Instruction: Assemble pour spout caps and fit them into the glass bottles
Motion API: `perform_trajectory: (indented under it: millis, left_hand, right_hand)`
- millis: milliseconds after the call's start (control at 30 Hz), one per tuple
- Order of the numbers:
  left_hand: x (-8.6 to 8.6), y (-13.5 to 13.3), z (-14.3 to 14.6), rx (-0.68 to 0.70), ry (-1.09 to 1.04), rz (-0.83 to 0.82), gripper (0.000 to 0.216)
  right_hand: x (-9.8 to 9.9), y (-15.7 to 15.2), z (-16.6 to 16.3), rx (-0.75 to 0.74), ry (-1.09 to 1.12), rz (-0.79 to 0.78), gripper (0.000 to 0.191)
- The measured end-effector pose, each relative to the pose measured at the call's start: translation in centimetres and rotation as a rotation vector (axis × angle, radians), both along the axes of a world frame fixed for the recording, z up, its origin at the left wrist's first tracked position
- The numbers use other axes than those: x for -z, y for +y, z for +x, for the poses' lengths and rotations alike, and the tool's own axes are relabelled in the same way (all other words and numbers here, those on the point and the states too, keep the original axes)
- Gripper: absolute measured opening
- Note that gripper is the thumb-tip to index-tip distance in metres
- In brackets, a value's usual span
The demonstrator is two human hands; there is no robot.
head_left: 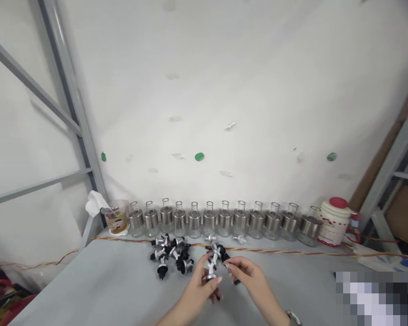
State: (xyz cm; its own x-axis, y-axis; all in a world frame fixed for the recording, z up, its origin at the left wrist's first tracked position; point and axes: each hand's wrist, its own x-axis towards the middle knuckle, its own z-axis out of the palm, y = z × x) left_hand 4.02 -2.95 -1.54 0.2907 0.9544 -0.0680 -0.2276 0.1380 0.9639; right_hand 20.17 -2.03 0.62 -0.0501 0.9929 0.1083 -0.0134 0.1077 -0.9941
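My left hand (199, 286) is closed around a silver pourer stopper (211, 270), its spout pointing up between thumb and fingers. Just right of it, the fingertips of my right hand (246, 272) are pinched together close to the stopper. What they grip is too small to make out, and a dark piece shows below them. Beyond my hands lie more silver-and-black pourer stoppers (217, 251). To the left, a loose heap of several such stoppers (174, 253) rests on the grey table (122, 280).
A row of several glass bottles with metal sleeves (210, 219) lines the wall. A cup (116, 218) stands at its left end, a cream jug with a red lid (333, 222) at its right. A twisted red-yellow wire (258, 250) crosses the table; a white power strip (377, 259) lies right.
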Motion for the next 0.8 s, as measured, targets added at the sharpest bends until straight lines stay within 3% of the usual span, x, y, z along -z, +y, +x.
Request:
perform_trajectory:
  millis: [100,200,467,633,800]
  left_hand:
    - [-0.3,-0.4,0.0,-0.095,-0.006,0.140,0.045]
    - [-0.7,-0.7,0.1,-0.069,-0.016,0.139,0.033]
    - [-1.4,-1.3,0.6,0.083,-0.092,0.038,0.038]
    - [-1.9,-1.4,0.7,0.092,-0.109,0.018,0.038]
    - [-2.0,-1.6,0.7,0.066,-0.116,0.061,0.036]
  right_hand:
    - [0.1,-0.3,-0.3,-0.009,-0.016,0.025,0.035]
    - [0.2,-0.6,-0.6,0.020,-0.030,0.081,0.032]
    - [0.0,-1.5,-0.9,0.078,-0.032,0.158,0.024]
    - [0.1,-1.6,-1.0,0.044,-0.043,0.164,0.023]
    - [-0.4,-2.3,-0.9,0.000,-0.201,0.263,0.024]
